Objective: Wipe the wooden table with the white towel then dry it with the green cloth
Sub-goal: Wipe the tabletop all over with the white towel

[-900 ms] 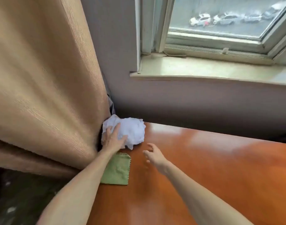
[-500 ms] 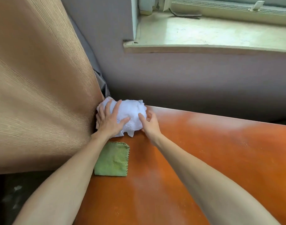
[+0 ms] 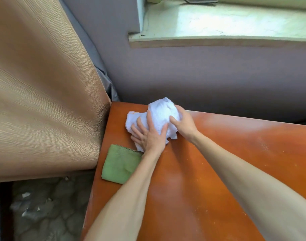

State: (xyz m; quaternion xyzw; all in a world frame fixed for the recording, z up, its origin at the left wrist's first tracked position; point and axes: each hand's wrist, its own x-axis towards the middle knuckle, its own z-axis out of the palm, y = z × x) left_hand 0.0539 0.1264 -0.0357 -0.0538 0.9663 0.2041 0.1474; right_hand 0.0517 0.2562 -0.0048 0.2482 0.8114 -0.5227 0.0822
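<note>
Two hands on bunched white towel (image 3: 159, 115) near far left corner of wooden table (image 3: 218, 162). Left hand (image 3: 149, 134) lies on towel, fingers spread and fairly straight, pressing down. Right hand (image 3: 183, 123) grips towel's right side, fingers curled round it. Folded green cloth (image 3: 120, 164) flat at left edge of tabletop, just beside towel, partly under left forearm. Beige curtain (image 3: 44, 93) hangs left of table.

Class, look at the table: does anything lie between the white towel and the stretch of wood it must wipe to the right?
Nothing visible does. Both hands, left hand and right hand, are on the white towel at the table's far left corner. The green cloth lies nearer the person, at the left edge, off that path.
</note>
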